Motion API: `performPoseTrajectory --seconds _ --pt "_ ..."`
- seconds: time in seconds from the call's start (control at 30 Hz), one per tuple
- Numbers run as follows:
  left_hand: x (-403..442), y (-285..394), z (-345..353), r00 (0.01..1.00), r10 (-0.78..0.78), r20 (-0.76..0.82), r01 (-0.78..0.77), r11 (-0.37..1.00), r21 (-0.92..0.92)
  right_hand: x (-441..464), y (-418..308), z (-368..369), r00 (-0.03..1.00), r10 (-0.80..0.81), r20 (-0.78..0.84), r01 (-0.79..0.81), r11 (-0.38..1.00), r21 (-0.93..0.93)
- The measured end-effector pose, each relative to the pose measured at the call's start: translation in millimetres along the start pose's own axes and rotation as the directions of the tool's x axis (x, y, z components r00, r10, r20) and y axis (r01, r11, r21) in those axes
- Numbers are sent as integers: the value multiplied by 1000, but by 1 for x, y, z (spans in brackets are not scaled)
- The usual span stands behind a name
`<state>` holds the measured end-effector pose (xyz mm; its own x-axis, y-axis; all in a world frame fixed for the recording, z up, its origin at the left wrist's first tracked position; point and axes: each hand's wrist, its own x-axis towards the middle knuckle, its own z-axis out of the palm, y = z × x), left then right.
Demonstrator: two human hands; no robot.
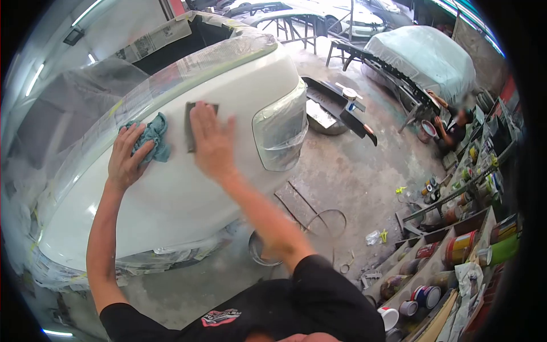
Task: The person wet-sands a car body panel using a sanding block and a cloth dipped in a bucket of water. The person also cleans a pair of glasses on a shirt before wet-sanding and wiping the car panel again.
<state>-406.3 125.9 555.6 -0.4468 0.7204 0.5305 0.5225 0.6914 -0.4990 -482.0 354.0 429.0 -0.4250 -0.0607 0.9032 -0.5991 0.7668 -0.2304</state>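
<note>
A white car body panel (171, 199) fills the left and middle of the view. My left hand (125, 157) rests on it with fingers closed over a crumpled blue cloth (156, 137). To its right, my right hand (213, 142) presses a dark sheet of sandpaper (190, 128) against the panel, fingers over the sheet and thumb spread out. The right hand is slightly blurred. Clear plastic film and tape cover a lamp (282, 134) at the panel's right end. Newspaper and film (188, 65) mask the upper edge.
Paint cans (458, 248) crowd a shelf at the lower right. A co-worker (456, 125) crouches by a bucket (426, 131) and a dark bumper on a stand. A plastic-covered car (421, 57) stands behind. Wire hoops (327, 222) lie on the floor.
</note>
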Motion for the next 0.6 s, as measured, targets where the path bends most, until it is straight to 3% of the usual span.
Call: performPoseTrajectory --seconds 0.07,0.13,0.2,0.3,0.37,0.43,0.47,0.53,0.6 --pt "0 -3 3 1000 2 -2 -2 1000 -9 26 61 -24 983 183 -6 -183 979 -91" --pt "-2 -3 4 1000 -4 -7 4 1000 -21 62 114 -49 911 398 -111 -397 917 29" --pt "-5 -3 4 1000 -3 0 3 1000 -23 80 146 -63 868 488 -90 -492 870 -26" --pt "-1 -4 5 1000 -4 -13 3 1000 -18 71 132 -45 808 572 -141 -507 797 327" --pt "-3 -3 3 1000 -1 2 1 1000 -20 50 78 -17 881 397 -258 -391 917 74" --pt "-1 -1 2 1000 -2 9 2 1000 -15 13 6 11 964 248 -94 -250 968 -11" --pt "1 0 1 1000 0 6 0 1000 -10 -10 -30 23 986 157 -54 -153 985 86" --pt "1 1 1 1000 5 5 -5 1000 -7 -19 -29 11 998 38 -46 -39 999 -34" --pt "1 -1 3 1000 9 -10 -9 1000 -4 6 21 -3 976 215 -27 -217 967 -133"
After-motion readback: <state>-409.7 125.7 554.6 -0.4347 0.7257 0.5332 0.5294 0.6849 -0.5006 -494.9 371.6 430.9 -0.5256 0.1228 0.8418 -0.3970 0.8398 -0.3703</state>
